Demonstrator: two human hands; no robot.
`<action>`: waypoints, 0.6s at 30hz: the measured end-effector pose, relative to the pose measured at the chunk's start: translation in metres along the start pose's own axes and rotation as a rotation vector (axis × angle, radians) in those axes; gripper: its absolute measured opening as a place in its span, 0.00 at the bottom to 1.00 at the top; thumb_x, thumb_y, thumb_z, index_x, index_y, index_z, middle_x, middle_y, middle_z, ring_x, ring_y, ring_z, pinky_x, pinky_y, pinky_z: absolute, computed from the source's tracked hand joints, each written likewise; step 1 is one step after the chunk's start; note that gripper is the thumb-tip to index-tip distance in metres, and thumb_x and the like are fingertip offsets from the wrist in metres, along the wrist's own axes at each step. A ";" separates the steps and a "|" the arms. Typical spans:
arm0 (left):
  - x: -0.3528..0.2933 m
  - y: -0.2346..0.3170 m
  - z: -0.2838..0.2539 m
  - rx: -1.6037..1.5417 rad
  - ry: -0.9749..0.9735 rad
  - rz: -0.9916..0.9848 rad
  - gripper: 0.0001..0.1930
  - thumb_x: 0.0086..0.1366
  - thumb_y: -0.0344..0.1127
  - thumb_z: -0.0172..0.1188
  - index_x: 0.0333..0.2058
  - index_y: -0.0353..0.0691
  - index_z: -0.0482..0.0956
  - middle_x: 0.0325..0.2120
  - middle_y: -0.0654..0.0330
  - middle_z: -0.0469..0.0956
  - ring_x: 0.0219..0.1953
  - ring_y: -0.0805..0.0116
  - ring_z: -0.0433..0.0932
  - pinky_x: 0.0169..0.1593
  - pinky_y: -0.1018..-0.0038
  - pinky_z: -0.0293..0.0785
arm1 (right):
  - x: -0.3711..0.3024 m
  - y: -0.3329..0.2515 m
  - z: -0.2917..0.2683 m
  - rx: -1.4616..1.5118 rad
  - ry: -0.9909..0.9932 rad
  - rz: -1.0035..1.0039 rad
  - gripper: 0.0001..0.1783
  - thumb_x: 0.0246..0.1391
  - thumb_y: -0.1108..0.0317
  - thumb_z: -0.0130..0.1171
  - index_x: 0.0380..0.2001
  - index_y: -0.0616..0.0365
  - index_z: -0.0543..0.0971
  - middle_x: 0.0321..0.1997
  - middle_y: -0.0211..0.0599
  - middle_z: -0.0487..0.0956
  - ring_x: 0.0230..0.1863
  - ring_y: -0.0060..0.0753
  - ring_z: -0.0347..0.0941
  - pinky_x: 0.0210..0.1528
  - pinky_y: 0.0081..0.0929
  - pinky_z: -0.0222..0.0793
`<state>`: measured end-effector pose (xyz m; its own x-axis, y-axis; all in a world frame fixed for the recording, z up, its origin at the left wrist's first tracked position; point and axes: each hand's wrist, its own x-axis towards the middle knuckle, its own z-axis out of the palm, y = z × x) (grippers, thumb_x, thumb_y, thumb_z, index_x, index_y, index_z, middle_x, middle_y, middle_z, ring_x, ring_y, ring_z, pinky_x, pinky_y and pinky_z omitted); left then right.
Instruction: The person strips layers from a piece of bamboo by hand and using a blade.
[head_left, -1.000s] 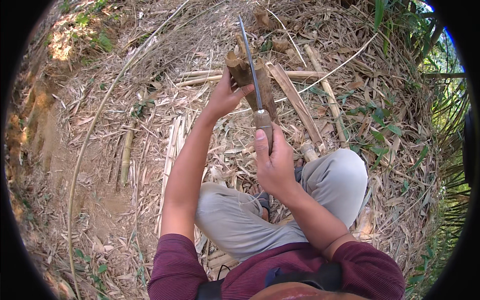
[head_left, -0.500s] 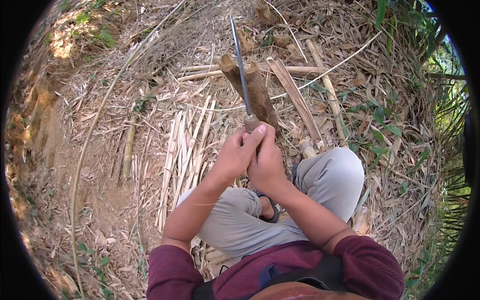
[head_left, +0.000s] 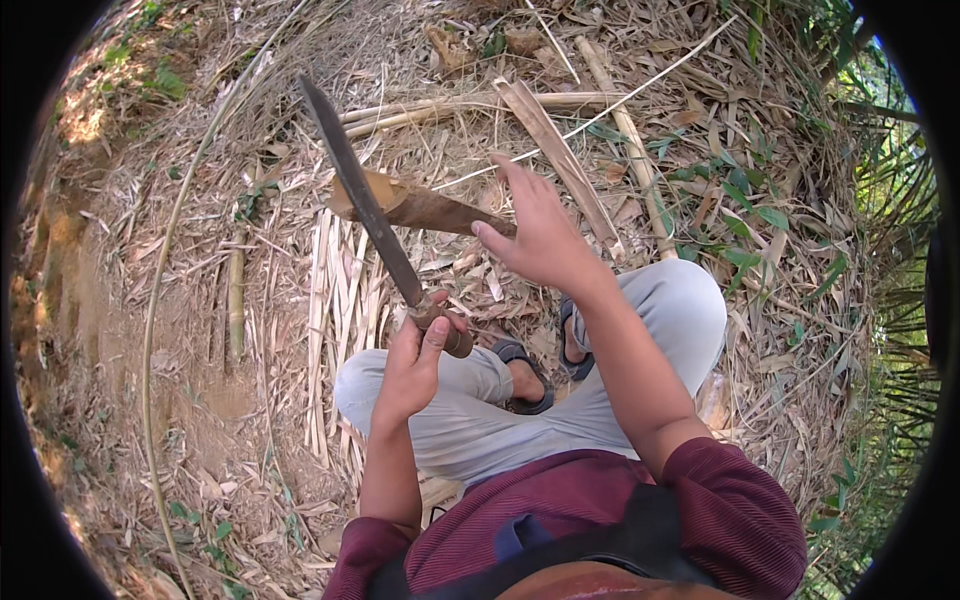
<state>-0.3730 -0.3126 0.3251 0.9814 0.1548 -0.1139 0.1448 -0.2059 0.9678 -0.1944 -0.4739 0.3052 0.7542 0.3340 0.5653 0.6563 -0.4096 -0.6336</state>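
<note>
My left hand [head_left: 412, 362] is closed around the wooden handle of a machete [head_left: 372, 210], whose long dark blade points up and to the left. Beyond the blade is a curved brown piece, like a split bamboo section [head_left: 440, 208], lying crosswise; the blade hides part of its left end. My right hand [head_left: 540, 225] is open, its fingers spread, at the right end of this piece. The thumb is close to that end; whether it touches I cannot tell.
Thin pale split strips [head_left: 335, 310] lie left of my knee. A split bamboo length [head_left: 560, 165] and a slim pole [head_left: 630, 145] lie at the far right. A long thin cane [head_left: 160, 300] curves along the left. Dry leaves litter the ground.
My hands were together at the machete's handle; now they are apart, the left keeping the machete lower and tilted left. The brown piece has swung from nearly upright to crosswise.
</note>
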 end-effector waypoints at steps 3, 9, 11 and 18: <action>-0.006 0.007 0.003 -0.039 0.036 0.016 0.25 0.79 0.47 0.45 0.62 0.31 0.63 0.34 0.59 0.76 0.41 0.69 0.77 0.53 0.68 0.74 | 0.031 0.007 0.029 0.240 -0.049 -0.086 0.28 0.54 0.62 0.70 0.53 0.64 0.74 0.47 0.50 0.81 0.47 0.45 0.78 0.52 0.38 0.73; -0.015 0.013 0.008 -0.036 0.359 0.094 0.21 0.79 0.46 0.47 0.56 0.31 0.68 0.24 0.65 0.68 0.26 0.79 0.68 0.32 0.78 0.70 | 0.035 -0.008 0.040 0.483 -0.309 0.131 0.15 0.55 0.71 0.68 0.43 0.63 0.77 0.37 0.47 0.83 0.36 0.41 0.79 0.42 0.34 0.72; -0.016 0.021 0.013 0.039 0.466 0.118 0.18 0.78 0.44 0.48 0.51 0.32 0.70 0.20 0.69 0.66 0.19 0.83 0.63 0.24 0.83 0.62 | 0.034 -0.010 0.039 0.453 -0.252 0.128 0.13 0.54 0.75 0.68 0.41 0.64 0.77 0.34 0.47 0.83 0.34 0.40 0.79 0.42 0.34 0.72; -0.005 0.047 0.010 0.246 0.542 0.184 0.14 0.77 0.42 0.51 0.46 0.34 0.74 0.17 0.72 0.67 0.16 0.84 0.63 0.20 0.81 0.59 | 0.028 -0.007 0.032 0.488 -0.201 0.145 0.12 0.52 0.74 0.68 0.38 0.62 0.77 0.33 0.50 0.83 0.36 0.53 0.81 0.37 0.39 0.74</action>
<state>-0.3700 -0.3324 0.3690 0.7984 0.5510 0.2427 0.0676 -0.4826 0.8732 -0.1772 -0.4346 0.3080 0.7952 0.4784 0.3725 0.4425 -0.0380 -0.8959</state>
